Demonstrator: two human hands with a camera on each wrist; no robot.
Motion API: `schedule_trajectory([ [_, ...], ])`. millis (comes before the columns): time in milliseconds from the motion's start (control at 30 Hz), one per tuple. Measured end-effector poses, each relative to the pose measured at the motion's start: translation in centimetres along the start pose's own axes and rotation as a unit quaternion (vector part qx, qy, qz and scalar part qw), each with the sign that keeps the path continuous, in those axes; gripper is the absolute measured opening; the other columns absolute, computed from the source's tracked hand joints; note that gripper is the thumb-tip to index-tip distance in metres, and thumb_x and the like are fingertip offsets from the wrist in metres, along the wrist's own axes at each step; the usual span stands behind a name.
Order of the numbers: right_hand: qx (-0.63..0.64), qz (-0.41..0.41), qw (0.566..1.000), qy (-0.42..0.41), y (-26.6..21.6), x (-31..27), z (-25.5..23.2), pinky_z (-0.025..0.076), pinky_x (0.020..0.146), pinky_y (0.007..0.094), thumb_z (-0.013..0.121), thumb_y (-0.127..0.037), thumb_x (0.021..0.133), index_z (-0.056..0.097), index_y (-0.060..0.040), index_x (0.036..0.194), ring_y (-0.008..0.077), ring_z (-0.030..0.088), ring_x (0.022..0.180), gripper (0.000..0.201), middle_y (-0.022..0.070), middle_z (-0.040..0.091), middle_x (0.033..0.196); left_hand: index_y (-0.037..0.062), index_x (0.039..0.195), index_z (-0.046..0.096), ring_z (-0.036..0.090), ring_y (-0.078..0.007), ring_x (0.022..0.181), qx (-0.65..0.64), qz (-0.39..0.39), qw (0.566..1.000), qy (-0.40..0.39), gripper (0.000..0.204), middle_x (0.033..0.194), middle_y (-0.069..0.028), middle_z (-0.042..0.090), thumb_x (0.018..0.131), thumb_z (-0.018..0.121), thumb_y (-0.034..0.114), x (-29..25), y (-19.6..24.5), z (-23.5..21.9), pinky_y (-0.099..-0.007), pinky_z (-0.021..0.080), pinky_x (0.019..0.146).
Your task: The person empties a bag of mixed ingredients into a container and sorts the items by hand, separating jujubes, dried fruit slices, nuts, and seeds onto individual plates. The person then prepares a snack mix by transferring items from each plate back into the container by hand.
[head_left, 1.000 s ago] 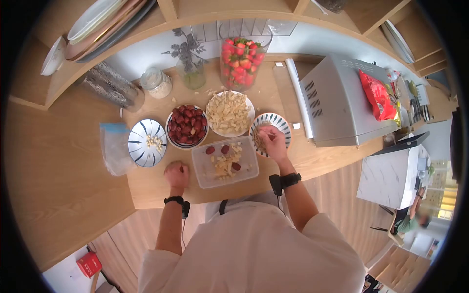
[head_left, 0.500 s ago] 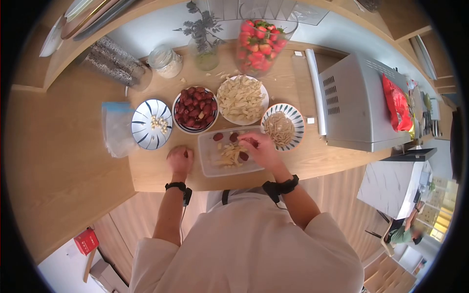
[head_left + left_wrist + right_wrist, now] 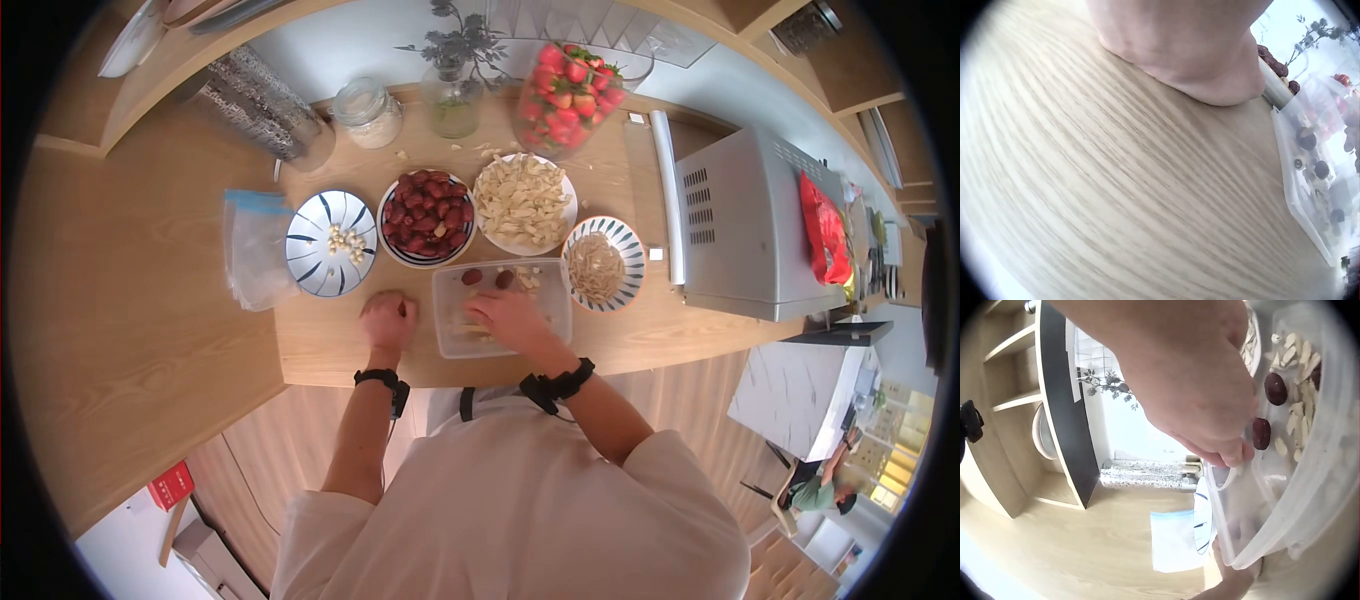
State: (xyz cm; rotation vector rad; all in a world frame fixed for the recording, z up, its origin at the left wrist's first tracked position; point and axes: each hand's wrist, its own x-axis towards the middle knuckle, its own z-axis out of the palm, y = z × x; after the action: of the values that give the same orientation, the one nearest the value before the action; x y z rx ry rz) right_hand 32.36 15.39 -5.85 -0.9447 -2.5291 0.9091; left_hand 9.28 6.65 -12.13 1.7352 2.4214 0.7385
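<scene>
My right hand (image 3: 512, 322) is over the left part of a clear plastic box (image 3: 451, 338), fingertips together and low inside its rim. It seems to pinch pale dried slices, mostly hidden behind the fingers. Red jujubes (image 3: 1275, 389) and pale chips (image 3: 1297, 419) lie in the box. Left of the box, my left hand (image 3: 388, 322) rests on the table, fingers loosely curled. Behind stand a bowl of jujubes (image 3: 428, 212), a white plate of pale chips (image 3: 520, 200) and a striped bowl (image 3: 632, 250) of light brown slices (image 3: 596, 268).
A blue-striped plate (image 3: 308, 258) with small cream seeds and a zip bag (image 3: 255, 255) are on the left. Along the back stand a glass jar (image 3: 368, 115), a vase (image 3: 452, 105) and a container of strawberries (image 3: 570, 100). A microwave (image 3: 745, 225) stands at the right.
My right hand has gone from the bowl of light brown slices to the box, then further left over it. The left hand stays resting on the table; the head view has shifted slightly.
</scene>
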Motion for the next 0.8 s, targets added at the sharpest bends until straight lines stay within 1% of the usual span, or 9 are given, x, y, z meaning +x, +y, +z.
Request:
schedule_trajectory([
  [67, -0.011, 0.005, 1.000, -0.004, -0.4, 0.3, 0.4, 0.052, 0.066, 0.0420, 0.061, -0.020, 0.088, 0.069, -0.0170, 0.099, 0.0283, 0.068, 0.080, 0.014, 0.0027, 0.068, 0.090, 0.0090, 0.058, 0.051, 0.058, -0.0322, 0.063, -0.007, -0.002, 1.000, -0.009, 0.021, 0.063, -0.0091, 0.056, 0.075, 0.061, 0.018, 0.0, 0.0, -0.1, -0.0456, 0.047, 0.058],
  [133, -0.023, 0.047, 0.998, -0.036, -0.8, 0.4, 0.5, 0.052, 0.068, 0.0443, 0.061, -0.020, 0.088, 0.069, -0.0165, 0.100, 0.0295, 0.068, 0.082, 0.015, 0.0053, 0.070, 0.090, 0.0091, 0.058, 0.051, 0.058, -0.0321, 0.063, -0.009, -0.002, 1.000, -0.010, 0.022, 0.062, -0.0090, 0.056, 0.075, 0.061, 0.018, 0.0, 0.1, -0.2, -0.0456, 0.047, 0.058],
  [267, -0.005, 0.070, 0.997, -0.034, -0.7, 0.3, 1.7, 0.052, 0.070, 0.0463, 0.060, -0.020, 0.088, 0.069, -0.0168, 0.100, 0.0309, 0.068, 0.083, 0.016, 0.0086, 0.070, 0.089, 0.0096, 0.058, 0.051, 0.058, -0.0321, 0.063, -0.003, 0.005, 1.000, -0.012, 0.021, 0.062, -0.0083, 0.056, 0.076, 0.061, 0.018, 0.0, 0.0, -0.2, -0.0455, 0.047, 0.058],
  [400, -0.005, 0.104, 0.994, -0.036, -1.1, 0.6, 2.1, 0.053, 0.068, 0.0454, 0.060, -0.020, 0.088, 0.069, -0.0172, 0.099, 0.0320, 0.068, 0.078, 0.014, 0.0119, 0.070, 0.083, 0.0098, 0.059, 0.051, 0.059, -0.0322, 0.064, -0.012, 0.016, 1.000, 0.001, 0.020, 0.063, -0.0081, 0.057, 0.076, 0.061, 0.017, -0.1, -0.2, -0.2, -0.0459, 0.047, 0.059],
  [467, -0.010, 0.124, 0.991, -0.039, -1.4, 0.7, 2.2, 0.053, 0.067, 0.0450, 0.060, -0.020, 0.088, 0.069, -0.0170, 0.097, 0.0324, 0.068, 0.076, 0.013, 0.0123, 0.070, 0.081, 0.0111, 0.062, 0.056, 0.061, -0.0308, 0.069, 0.001, 0.004, 1.000, -0.028, 0.018, 0.067, -0.0071, 0.060, 0.076, 0.061, 0.021, -0.1, -0.3, -0.1, -0.0438, 0.050, 0.064],
  [533, -0.040, 0.142, 0.988, -0.037, -1.8, 0.8, 2.0, 0.053, 0.064, 0.0447, 0.061, -0.022, 0.088, 0.068, -0.0158, 0.094, 0.0330, 0.068, 0.072, 0.011, 0.0132, 0.069, 0.076, 0.0112, 0.062, 0.056, 0.061, -0.0308, 0.069, -0.001, 0.006, 1.000, -0.028, 0.018, 0.067, -0.0070, 0.061, 0.076, 0.061, 0.021, -0.2, -0.4, -0.1, -0.0439, 0.050, 0.064],
  [633, -0.005, 0.135, 0.991, -0.007, -0.7, 0.5, 3.1, 0.053, 0.061, 0.0454, 0.066, -0.022, 0.086, 0.068, -0.0166, 0.093, 0.0353, 0.066, 0.069, 0.009, 0.0134, 0.068, 0.074, 0.0109, 0.062, 0.056, 0.061, -0.0310, 0.069, -0.002, 0.014, 1.000, -0.021, 0.018, 0.068, -0.0069, 0.061, 0.077, 0.060, 0.020, -0.1, -0.2, -0.3, -0.0438, 0.050, 0.064],
  [767, -0.024, 0.131, 0.991, 0.011, -1.4, 0.2, 1.9, 0.053, 0.062, 0.0451, 0.066, -0.021, 0.086, 0.068, -0.0165, 0.093, 0.0352, 0.066, 0.071, 0.009, 0.0129, 0.068, 0.076, 0.0097, 0.063, 0.055, 0.061, -0.0316, 0.070, -0.014, 0.021, 0.999, -0.020, 0.019, 0.069, -0.0073, 0.061, 0.078, 0.060, 0.020, 0.0, 0.0, -0.5, -0.0444, 0.050, 0.065],
  [800, -0.018, 0.121, 0.992, 0.029, -1.3, 0.1, 2.0, 0.053, 0.063, 0.0447, 0.066, -0.022, 0.086, 0.068, -0.0164, 0.094, 0.0347, 0.066, 0.073, 0.009, 0.0123, 0.069, 0.079, 0.0097, 0.063, 0.055, 0.061, -0.0316, 0.070, -0.019, 0.025, 0.999, -0.020, 0.019, 0.069, -0.0073, 0.061, 0.078, 0.060, 0.020, 0.1, 0.2, -0.6, -0.0444, 0.050, 0.065],
])
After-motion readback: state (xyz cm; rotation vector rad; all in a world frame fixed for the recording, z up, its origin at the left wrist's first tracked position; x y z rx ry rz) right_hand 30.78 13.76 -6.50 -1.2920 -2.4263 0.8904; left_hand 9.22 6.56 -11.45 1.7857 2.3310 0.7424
